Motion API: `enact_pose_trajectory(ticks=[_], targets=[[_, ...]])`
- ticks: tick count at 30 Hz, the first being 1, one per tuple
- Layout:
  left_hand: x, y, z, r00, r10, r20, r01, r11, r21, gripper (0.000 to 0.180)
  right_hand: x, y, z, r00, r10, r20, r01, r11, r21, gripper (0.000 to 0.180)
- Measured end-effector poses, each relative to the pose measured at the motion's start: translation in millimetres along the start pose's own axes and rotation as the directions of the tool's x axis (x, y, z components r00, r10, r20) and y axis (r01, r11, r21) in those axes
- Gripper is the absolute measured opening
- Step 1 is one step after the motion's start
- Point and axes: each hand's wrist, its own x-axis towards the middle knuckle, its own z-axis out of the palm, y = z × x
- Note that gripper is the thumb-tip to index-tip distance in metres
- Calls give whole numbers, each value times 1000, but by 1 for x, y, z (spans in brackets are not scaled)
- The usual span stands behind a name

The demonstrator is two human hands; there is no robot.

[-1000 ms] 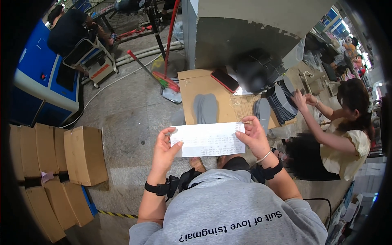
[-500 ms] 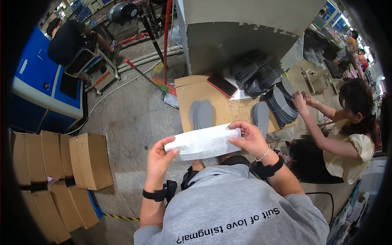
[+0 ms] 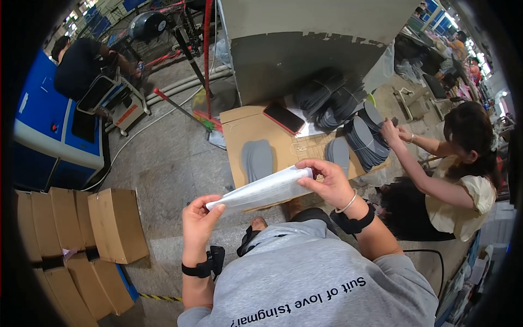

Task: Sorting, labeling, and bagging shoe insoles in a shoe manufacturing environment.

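Paper (image 3: 260,189), curled or folded narrow, is held before the grey shirt (image 3: 305,261), near the cardboard's (image 3: 250,122) lower edge, fingers of the left hand (image 3: 198,219) and right hand (image 3: 331,188) pinching its 2 ends, presumably to keep it taut.

A single line of bold black Latin lettering (image 3: 327,295) runs across the heathered grey short-sleeved cloth shirt (image 3: 321,256) — legible, though upside down, sloping to the lower edge. The creased white paper sheet (image 3: 259,191) shows faint rows of small print, too blurred to read. A red-orange marking (image 3: 129,114) on the white boxy machine unit and a pale round badge (image 3: 162,25) on the glossy black rounded housing (image 3: 144,27) — both too small to make out.
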Motion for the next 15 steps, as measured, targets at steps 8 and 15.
enact_pose_trajectory(ticks=[8,15], targets=[[2,-5,-12,950,312,31,-308,911,273,13,1,-18,1,997,-42,-72,32,991,-127,18],[-2,-3,-7,984,64,167,-48,994,-99,10,1,-2,0,999,-38,-15,39,999,22,11]])
